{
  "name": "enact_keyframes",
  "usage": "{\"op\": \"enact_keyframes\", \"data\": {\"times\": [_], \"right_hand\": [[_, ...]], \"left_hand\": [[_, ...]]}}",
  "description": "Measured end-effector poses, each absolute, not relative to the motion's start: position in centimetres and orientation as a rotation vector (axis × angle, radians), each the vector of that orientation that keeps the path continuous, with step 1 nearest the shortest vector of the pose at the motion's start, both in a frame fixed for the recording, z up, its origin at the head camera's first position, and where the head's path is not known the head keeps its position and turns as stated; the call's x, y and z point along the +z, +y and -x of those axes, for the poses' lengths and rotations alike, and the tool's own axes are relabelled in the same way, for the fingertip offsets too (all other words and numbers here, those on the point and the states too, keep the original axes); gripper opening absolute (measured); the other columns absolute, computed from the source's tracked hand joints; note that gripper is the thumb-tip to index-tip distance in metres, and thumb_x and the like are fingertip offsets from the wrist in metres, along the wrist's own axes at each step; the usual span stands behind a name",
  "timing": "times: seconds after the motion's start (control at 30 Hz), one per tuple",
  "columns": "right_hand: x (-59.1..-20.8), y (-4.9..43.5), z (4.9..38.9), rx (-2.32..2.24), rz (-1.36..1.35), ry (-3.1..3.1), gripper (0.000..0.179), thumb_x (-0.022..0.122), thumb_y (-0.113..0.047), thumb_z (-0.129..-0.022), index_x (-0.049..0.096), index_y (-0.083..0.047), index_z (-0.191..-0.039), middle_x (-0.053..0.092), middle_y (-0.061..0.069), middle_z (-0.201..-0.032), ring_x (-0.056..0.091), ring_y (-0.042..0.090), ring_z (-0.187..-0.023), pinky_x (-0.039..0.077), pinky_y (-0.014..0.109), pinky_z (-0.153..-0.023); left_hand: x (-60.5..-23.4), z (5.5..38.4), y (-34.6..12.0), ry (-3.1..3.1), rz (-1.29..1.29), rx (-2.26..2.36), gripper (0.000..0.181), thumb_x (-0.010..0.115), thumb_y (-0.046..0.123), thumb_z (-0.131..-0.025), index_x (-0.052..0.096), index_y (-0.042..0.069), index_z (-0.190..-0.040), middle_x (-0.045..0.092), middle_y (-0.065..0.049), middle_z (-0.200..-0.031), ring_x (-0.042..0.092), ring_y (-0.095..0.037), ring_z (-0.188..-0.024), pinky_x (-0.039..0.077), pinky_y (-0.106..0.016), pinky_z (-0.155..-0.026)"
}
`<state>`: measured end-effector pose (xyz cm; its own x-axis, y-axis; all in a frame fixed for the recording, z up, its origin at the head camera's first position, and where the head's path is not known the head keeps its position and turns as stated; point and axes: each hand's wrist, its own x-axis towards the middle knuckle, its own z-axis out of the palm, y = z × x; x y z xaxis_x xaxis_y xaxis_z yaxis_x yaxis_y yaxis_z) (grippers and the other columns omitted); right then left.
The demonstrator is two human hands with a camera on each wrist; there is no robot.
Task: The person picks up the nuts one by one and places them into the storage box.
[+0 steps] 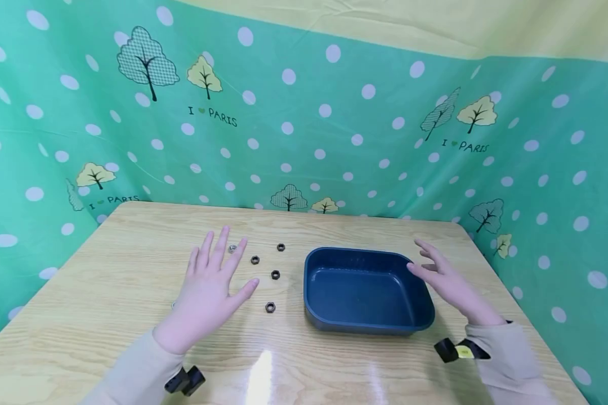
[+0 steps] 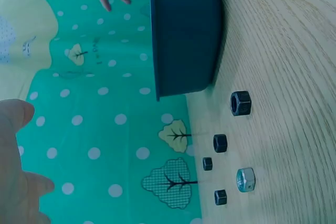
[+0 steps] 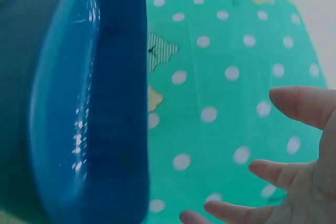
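A dark blue rectangular tub [image 1: 370, 329] stands on the table, and no objects show inside it. To its left lie several dark hex nuts [image 1: 270, 307], spread apart. A silvery nut [image 2: 245, 180] is clearer in the left wrist view. My left hand [image 1: 208, 289] hovers over the left of the nuts with its fingers spread, holding nothing, and partly covers what lies beneath. My right hand [image 1: 453, 281] is held at the tub's right side with fingers extended; the right wrist view shows its fingers [image 3: 299, 106] apart from the tub wall.
The wooden table [image 1: 106, 264] reaches back to a green dotted curtain [image 1: 284, 140], which also hangs along the left and right sides. Each wrist wears a small black camera [image 1: 184, 381]. Light glares off the table's front.
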<state>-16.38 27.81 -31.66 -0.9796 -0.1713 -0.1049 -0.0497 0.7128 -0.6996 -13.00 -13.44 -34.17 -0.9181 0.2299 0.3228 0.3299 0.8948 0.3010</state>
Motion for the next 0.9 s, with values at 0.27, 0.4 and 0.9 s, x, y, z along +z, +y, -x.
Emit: {"op": "enact_keyframes", "data": {"times": [0.27,0.4,0.9], "right_hand": [[-33.3,30.7,18.3,-1.208,0.093,2.485,0.075,0.044,-0.036,-0.099,0.000,-0.003,-0.151,0.019,0.036,-0.147,0.027,0.053,-0.131,0.042,0.061,-0.094],[-34.2,31.6,19.1,-1.249,0.071,2.373,0.076,0.045,-0.034,-0.099,-0.002,-0.005,-0.151,0.016,0.036,-0.148,0.024,0.056,-0.132,0.045,0.059,-0.091],[-36.4,33.3,20.2,-1.454,0.100,2.062,0.074,0.045,-0.014,-0.098,-0.007,-0.013,-0.151,0.002,0.037,-0.150,0.028,0.052,-0.132,0.045,0.057,-0.093]], "left_hand": [[-34.2,12.8,-14.3,-2.790,0.418,-0.605,0.068,0.046,0.045,-0.096,0.028,0.007,-0.148,0.011,-0.018,-0.157,0.010,-0.047,-0.141,0.013,-0.065,-0.110],[-34.3,12.8,-14.7,-2.805,0.428,-0.660,0.065,0.044,0.044,-0.097,0.029,0.004,-0.147,0.021,-0.020,-0.154,0.018,-0.048,-0.138,0.016,-0.063,-0.110],[-34.8,12.8,-17.2,-2.865,0.389,-0.944,0.056,0.040,0.041,-0.100,0.042,0.000,-0.139,0.043,-0.023,-0.141,0.041,-0.043,-0.129,0.035,-0.058,-0.103]]}}
